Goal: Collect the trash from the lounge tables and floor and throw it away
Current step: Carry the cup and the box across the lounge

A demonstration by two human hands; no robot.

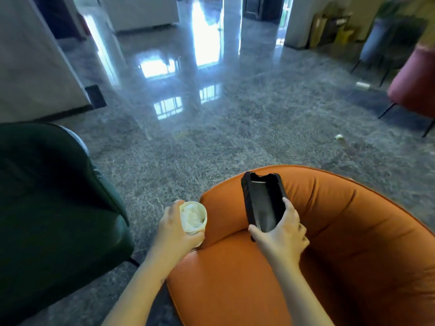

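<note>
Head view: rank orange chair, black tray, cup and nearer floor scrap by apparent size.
1. orange chair
2. black tray
3. cup
4. nearer floor scrap; it lies farther off, so true size is unsure.

The near armchair is burnt orange, the other armchair dark green. The case is black, the paper cup cream, the tissue white. The floor is speckled grey; the far chair dusky pink.
</note>
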